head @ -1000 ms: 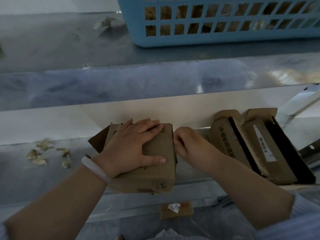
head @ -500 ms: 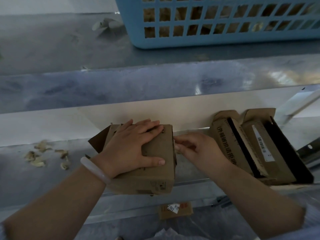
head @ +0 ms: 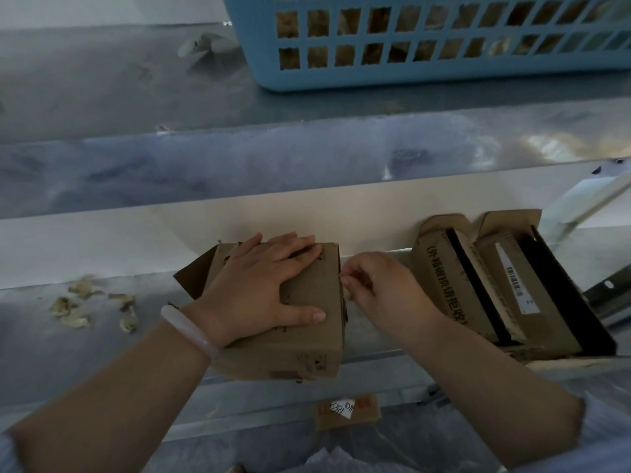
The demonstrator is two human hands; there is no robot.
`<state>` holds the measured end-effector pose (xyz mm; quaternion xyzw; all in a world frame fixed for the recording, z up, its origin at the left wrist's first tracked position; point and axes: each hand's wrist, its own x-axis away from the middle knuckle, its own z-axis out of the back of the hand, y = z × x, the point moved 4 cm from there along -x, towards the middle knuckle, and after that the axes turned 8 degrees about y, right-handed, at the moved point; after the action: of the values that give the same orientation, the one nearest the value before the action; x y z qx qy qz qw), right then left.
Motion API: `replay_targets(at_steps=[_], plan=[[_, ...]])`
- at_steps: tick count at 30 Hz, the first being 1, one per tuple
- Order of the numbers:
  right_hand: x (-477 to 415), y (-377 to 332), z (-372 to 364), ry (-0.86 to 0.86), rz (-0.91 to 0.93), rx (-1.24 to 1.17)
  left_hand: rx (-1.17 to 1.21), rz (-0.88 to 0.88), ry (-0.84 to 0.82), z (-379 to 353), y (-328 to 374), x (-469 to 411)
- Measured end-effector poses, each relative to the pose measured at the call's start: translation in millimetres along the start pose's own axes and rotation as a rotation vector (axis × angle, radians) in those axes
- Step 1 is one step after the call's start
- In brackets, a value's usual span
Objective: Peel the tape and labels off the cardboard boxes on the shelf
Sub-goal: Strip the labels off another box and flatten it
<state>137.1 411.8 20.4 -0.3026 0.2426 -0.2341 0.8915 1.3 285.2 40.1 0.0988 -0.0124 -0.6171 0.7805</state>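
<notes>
**While left grip (head: pixel 259 288) pins the box, right grip (head: pixel 386 291) works a tape end loose**

As things stand, the step in hand is the peel itself, on a single box. Left grip lies flat, fingers straight, pressing down on the cardboard box (head: pixel 307 356), which sits directly under it at the front edge of the shelf (head: pixel 51 353). Right grip is curled, thumb and forefinger pinched together at the box edge nearest it, on what looks like a pale sliver of tape (head: pixel 347 295); too small to be sure. Two more boxes (head: pixel 440 285) lean just outboard of the right grip, and one carries a white label (head: pixel 512 285) not yet removed. Peeled scraps (head: pixel 78 305) lie well outboard of the left grip.

Next move, as judged: draw the sliver away from the box along that edge, with the left grip bearing down against the pull. Re-pick if it tears.

Against 0.5 s ago: right grip's fingers were stretched toward the edge and are now drawn into a pinch. Left grip and box unchanged.
</notes>
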Motion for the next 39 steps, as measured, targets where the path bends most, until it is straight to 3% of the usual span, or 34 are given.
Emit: replay_targets(at_steps=[7,17,19,24,33,39], plan=[[1,0,-10,-0.014,0.169,0.041,-0.003,0.001,-0.004,-1,0,-1],[4,2,-9,-0.111,0.250,0.028,0.010,0.022,-0.010,-2,-2,-2],[7,5,-6,-0.114,0.230,0.004,0.018,0.016,-0.016,-2,-5,-3],[6,14,10,0.066,0.076,-0.119,0.008,0.003,-0.019,-2,-4,-4],[9,6,-2,0.126,-0.165,-0.193,0.008,-0.002,-0.002,-3,-3,-2],[0,0,-7,-0.032,0.036,-0.039,0.008,-0.001,0.006,-3,-4,-2]])
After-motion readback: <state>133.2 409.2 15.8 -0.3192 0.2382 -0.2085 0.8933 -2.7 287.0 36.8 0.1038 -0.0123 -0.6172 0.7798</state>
